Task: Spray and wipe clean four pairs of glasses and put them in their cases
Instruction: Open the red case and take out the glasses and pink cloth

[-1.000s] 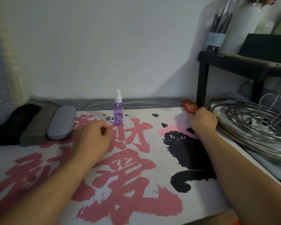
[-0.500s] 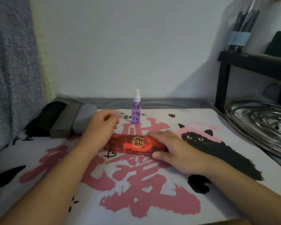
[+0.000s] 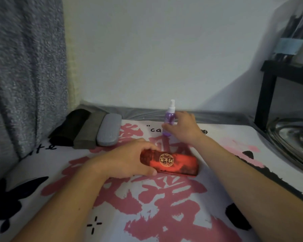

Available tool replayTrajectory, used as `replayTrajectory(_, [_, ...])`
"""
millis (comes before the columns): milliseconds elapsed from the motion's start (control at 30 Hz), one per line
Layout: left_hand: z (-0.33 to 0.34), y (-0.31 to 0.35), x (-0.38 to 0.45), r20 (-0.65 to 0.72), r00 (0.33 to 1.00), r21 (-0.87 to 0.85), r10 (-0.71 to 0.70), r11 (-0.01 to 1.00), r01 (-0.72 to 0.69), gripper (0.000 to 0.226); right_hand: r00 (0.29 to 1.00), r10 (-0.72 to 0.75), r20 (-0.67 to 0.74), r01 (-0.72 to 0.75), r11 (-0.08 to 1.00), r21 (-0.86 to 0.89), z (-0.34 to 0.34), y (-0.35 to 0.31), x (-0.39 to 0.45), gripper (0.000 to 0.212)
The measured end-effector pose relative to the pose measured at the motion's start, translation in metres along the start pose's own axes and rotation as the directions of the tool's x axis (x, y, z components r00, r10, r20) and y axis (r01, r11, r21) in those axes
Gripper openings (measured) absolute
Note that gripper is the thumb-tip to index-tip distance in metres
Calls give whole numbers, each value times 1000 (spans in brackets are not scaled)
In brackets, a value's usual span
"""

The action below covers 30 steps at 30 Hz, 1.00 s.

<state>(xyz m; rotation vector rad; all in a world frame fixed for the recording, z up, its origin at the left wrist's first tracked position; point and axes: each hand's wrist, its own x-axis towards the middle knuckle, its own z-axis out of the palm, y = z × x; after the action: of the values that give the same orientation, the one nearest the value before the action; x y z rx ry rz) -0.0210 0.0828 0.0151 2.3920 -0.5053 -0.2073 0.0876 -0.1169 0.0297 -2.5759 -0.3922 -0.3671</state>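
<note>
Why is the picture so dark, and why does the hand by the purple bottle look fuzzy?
Head view: the room is dim, so colours look grey and grainy. The right hand at the spray bottle is smeared by motion blur. The left hand on the red case is sharper. The wide lens bends the edges.

On the counter (image 3: pixel 42 180) lie 4 glasses cases, 1 red case (image 3: pixel 173 163), 1 black case (image 3: pixel 72 126), 1 dark grey case (image 3: pixel 89 131) and 1 light grey case (image 3: pixel 109 129), plus 1 purple spray bottle (image 3: pixel 171 116), with 2 hands in view, left (image 3: pixel 128 161) and right (image 3: pixel 184 128).
</note>
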Motion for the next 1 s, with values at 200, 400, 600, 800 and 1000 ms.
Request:
replayTrajectory(200, [1, 1, 3, 8, 1000, 0, -11, 1000, 11, 48, 984, 162, 80, -172, 974, 149, -14, 35, 6, 17])
replayTrajectory(400, [4, -2, 5, -6, 1000, 10, -5, 1000, 5, 50, 968, 228, 105, -249, 929, 273, -22, 68, 2, 38])
replayTrajectory(600, [23, -5, 16, -212, 973, 112, 85, 992, -63, 52, 869, 254, -424, 0, 858, 514, -44, 34, -38, 12])
replayTrajectory(800, [28, -11, 18, -272, 947, 185, 171, 975, -123, 56, 864, -468, 187, 472, 881, 23, -3, 28, -79, 52])
replayTrajectory(1000, [19, -17, 7, -233, 951, 270, 203, 953, -137, 57, 873, -393, 287, 353, 918, 184, -16, 28, -78, 68])
